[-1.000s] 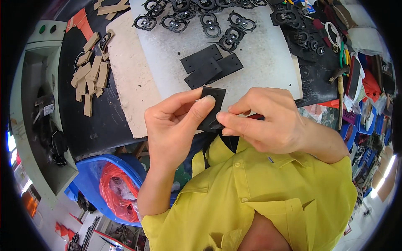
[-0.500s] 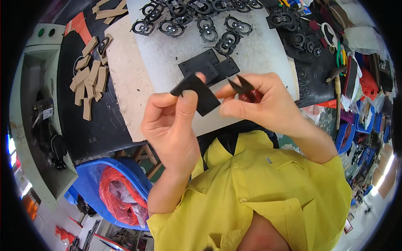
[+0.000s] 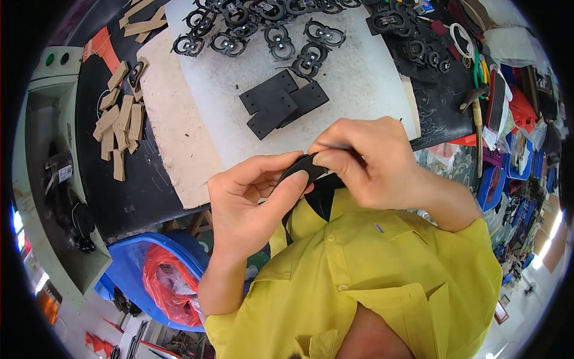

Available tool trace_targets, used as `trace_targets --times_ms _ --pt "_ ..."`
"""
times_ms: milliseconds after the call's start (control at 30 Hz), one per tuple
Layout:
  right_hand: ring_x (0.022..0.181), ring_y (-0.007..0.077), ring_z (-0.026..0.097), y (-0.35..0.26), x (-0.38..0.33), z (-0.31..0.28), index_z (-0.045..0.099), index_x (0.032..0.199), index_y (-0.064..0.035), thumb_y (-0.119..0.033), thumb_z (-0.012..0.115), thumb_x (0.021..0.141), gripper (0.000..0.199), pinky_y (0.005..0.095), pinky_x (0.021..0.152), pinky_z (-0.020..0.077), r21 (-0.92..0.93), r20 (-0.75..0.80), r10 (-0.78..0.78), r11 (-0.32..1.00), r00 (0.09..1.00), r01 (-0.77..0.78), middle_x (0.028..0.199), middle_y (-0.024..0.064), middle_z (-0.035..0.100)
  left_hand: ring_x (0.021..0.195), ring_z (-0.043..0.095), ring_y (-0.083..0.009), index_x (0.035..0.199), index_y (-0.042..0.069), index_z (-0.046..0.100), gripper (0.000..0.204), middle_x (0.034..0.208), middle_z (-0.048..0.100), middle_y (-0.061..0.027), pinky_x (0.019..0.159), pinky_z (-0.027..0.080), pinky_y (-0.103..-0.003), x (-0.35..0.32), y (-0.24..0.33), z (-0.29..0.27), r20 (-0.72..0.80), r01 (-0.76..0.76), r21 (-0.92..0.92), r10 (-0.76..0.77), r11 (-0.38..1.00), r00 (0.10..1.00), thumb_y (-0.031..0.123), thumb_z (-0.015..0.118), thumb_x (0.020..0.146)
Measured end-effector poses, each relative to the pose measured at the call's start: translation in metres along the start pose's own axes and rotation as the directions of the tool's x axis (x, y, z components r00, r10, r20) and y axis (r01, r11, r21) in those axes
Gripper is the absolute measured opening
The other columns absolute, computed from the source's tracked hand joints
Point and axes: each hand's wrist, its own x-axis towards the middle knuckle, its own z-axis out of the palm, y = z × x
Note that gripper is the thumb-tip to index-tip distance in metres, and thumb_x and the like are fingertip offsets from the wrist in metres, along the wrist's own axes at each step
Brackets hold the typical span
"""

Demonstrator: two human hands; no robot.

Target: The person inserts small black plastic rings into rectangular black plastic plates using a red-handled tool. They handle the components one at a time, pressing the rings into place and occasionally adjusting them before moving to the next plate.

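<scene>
Hands, head view: left (image 3: 245,203) pinched black piece (image 3: 312,167) between thumb and fingers, seemingly for steadiness; right (image 3: 373,161) closed at its right end, grip contents hidden. Piece stood near table's edge; black plates (image 3: 275,107) overlapped beyond, seemingly for reach.

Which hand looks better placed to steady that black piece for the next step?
Probably the left hand: its thumb lies over the black piece, while the right hand seems to pinch only its right end.
</scene>
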Motion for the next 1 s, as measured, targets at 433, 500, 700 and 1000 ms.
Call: trace_targets --times_ms 433,500,700,1000 --pt "0.058 0.0194 0.055 0.007 -0.008 -0.018 0.065 0.096 -0.0010 -0.005 0.065 0.068 0.028 0.0280 0.046 0.0437 -0.415 0.070 -0.384 0.828 0.921 0.377 0.073 0.0049 0.057 0.064 0.064 -0.0195 0.096 -0.010 0.061 0.020 0.083 0.065 -0.0171 0.057 0.054 -0.026 0.001 0.001 -0.003 -0.156 0.078 -0.083 -0.090 0.994 0.984 -0.005 0.060 0.076" --pt "0.058 0.0180 0.054 0.006 -0.007 -0.022 0.065 0.093 -0.0009 -0.004 0.065 0.065 0.028 0.0271 0.045 0.0426 -0.431 0.103 -0.411 0.802 0.906 0.413 0.072 0.0043 0.056 0.064 0.064 -0.0191 0.095 -0.010 0.061 0.020 0.083 0.065 -0.0170 0.057 0.054 -0.026 0.001 0.002 -0.003 -0.143 0.085 -0.090 -0.097 0.992 0.985 -0.005 0.060 0.076" --pt "0.053 0.0180 0.052 0.007 -0.005 -0.024 0.065 0.087 -0.0014 -0.002 0.065 0.065 0.022 0.0280 0.042 0.0408 -0.434 0.133 -0.416 0.792 0.900 0.430 0.070 0.0049 0.055 0.065 0.064 -0.0162 0.094 -0.010 0.061 0.018 0.083 0.065 -0.0160 0.059 0.054 -0.025 -0.002 0.007 0.002 -0.129 0.055 0.010 -0.053 0.998 0.990 -0.006 0.060 0.076" --pt "0.051 0.0171 0.053 0.003 -0.003 -0.026 0.066 0.088 -0.0035 -0.006 0.067 0.075 0.013 0.0264 0.046 0.0426 0.084 0.130 0.243 0.963 0.961 -0.255 0.073 0.0059 0.057 0.068 0.065 -0.0178 0.102 -0.009 0.059 0.021 0.088 0.065 -0.0149 0.060 0.054 -0.023 -0.007 -0.011 0.011 -0.196 -0.203 0.326 0.276 0.923 0.941 -0.005 0.059 0.081"
